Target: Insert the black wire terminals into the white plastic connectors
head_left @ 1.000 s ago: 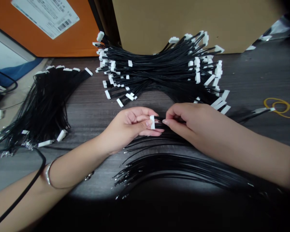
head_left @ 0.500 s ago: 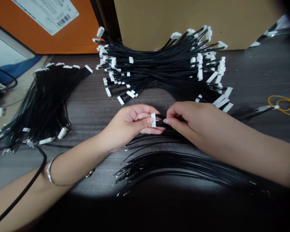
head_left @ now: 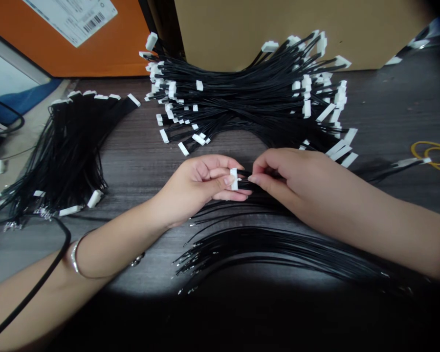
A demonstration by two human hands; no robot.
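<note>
Between thumb and fingers, my left hand point(head_left: 209, 181) grips a white connector housing point(head_left: 234, 179) with black wires leaving its right side. Close by on the right, my right hand point(head_left: 278, 171) pinches a black wire whose bare metal end point(head_left: 241, 179) points at the housing. Whether that metal tip has entered the housing I cannot tell. Below both hands, a bundle of loose black wires point(head_left: 264, 242) with metal-tipped ends lies on the dark wood-grain table point(head_left: 132, 161).
Behind the hands lies a large pile of black cables point(head_left: 234, 93) with white connectors. Another cable bunch point(head_left: 73, 142) is at left. Beyond stand an orange box point(head_left: 106, 58) and a cardboard box point(head_left: 264, 29). Yellow rubber bands point(head_left: 432, 154) lie right; a black cord point(head_left: 55, 266) crosses my left forearm.
The view has shifted slightly. Both hands keep the same grip, with the wire end still beside the white housing.
</note>
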